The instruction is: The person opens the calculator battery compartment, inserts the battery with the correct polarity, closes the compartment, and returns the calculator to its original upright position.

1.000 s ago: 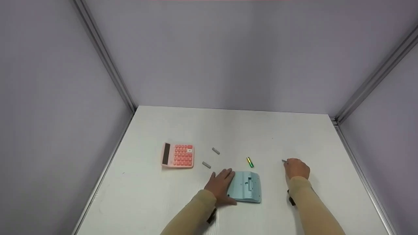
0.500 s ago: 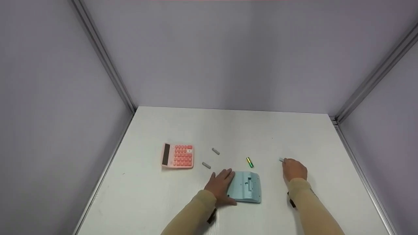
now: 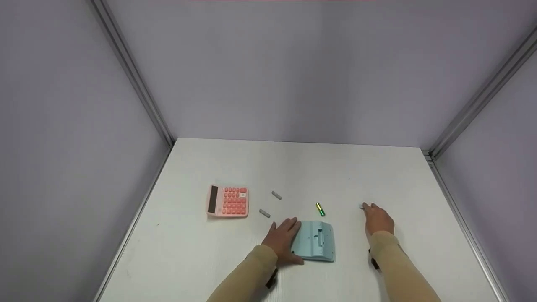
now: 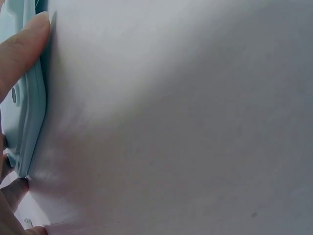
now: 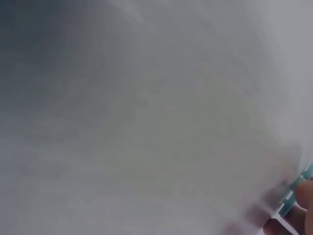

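Observation:
A light blue calculator (image 3: 308,243) lies face down, its battery slot (image 3: 321,238) uncovered. Against its left end rests my left hand (image 3: 282,241), fingers spread and mostly straight, with the thumb along the near edge. The left wrist view shows that thumb (image 4: 27,41) touching the calculator's side (image 4: 35,110). Off to the right, my right hand (image 3: 379,220) pinches a small blue battery cover (image 3: 361,206) just over the table. In the right wrist view, the notched edge of the cover (image 5: 288,201) shows between thumb and fingers; most of it is hidden.
A green-and-gold battery (image 3: 320,209) lies just beyond the blue calculator. Two grey batteries (image 3: 276,195) lie farther left, beside a pink calculator (image 3: 228,201) that is face up. Grey panels (image 3: 268,75) enclose the white table (image 3: 188,260) at the back and sides.
My right hand has shifted slightly left with the battery cover, and its fingers have turned a little about it. The left hand and blue calculator have stayed in place.

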Action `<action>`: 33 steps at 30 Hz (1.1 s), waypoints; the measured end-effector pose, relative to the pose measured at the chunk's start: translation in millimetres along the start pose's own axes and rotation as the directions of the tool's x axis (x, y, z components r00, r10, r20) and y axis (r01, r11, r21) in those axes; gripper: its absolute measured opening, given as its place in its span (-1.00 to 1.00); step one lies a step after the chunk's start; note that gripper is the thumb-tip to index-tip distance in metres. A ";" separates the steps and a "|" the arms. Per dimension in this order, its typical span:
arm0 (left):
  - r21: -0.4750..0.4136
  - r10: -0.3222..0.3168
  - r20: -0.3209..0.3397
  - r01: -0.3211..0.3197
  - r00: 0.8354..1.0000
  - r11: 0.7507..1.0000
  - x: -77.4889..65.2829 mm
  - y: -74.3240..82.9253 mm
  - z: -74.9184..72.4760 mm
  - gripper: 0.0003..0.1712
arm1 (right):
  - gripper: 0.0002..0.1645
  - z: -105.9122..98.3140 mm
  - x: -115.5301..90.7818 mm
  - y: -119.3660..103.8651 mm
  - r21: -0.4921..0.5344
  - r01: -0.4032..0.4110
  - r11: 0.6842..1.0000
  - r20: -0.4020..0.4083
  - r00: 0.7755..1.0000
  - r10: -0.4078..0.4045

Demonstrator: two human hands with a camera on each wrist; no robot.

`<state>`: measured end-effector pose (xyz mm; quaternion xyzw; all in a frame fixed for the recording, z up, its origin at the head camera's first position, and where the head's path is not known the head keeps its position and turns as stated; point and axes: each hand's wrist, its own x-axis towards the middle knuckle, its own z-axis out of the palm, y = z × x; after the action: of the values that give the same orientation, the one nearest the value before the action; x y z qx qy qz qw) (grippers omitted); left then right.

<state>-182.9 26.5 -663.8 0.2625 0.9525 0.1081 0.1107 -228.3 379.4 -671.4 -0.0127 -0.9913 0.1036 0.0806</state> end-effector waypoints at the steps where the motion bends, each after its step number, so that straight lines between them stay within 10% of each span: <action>1: -0.005 0.002 -0.002 -0.002 1.000 1.000 -0.1 0.0 -0.1 0.39 | -0.59 0.1 -0.1 -0.1 -0.003 -0.001 1.000 0.003 1.000 0.001; 33: -0.010 0.006 0.000 -0.006 1.000 1.000 2.0 -2.8 2.2 0.40 | -0.51 1.1 1.3 9.4 0.125 -0.026 0.992 0.019 1.000 0.023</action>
<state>-185.3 25.5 -666.9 0.2645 0.9512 0.1132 0.1115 -229.7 388.4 -674.3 -0.0189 -0.9833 0.1665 0.0711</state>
